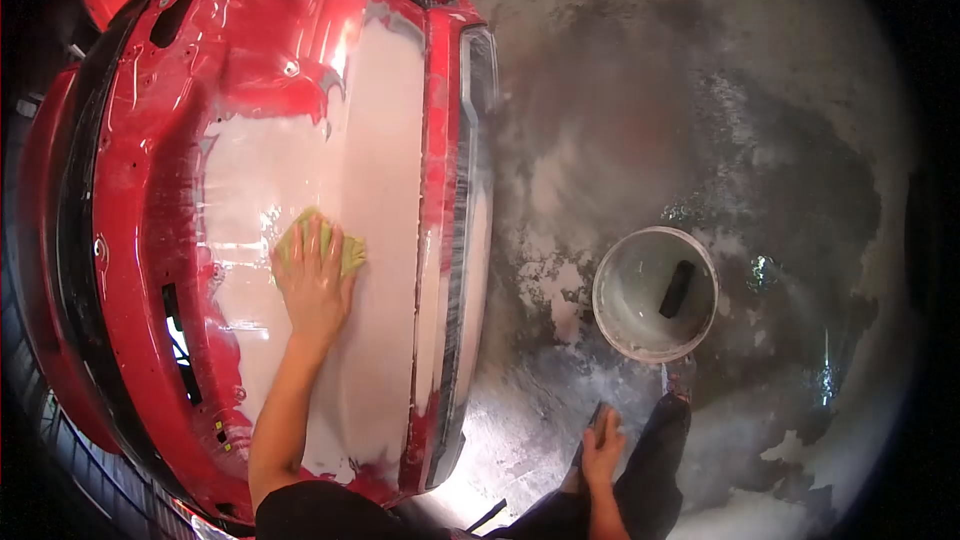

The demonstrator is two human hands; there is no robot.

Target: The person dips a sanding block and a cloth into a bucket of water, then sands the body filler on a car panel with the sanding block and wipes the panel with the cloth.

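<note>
A red car body panel (385,190) with a broad pale, sanded-looking area fills the left of the head view. On that pale area my left hand (315,285) presses a yellow-green cloth (353,253) against the wet surface, fingers stretched over it. Low in the view, beside my dark-trousered leg, my right hand (602,452) is closed around a dark, narrow block (598,414). It looks like a sanding block, but the fingers cover much of it.
A round white bucket (606,328) of cloudy water stands on the wet, patchy concrete floor (790,170), right of the car. Inside it is a black block (677,289). The panel has openings, including a long slot (181,345) near its left side.
</note>
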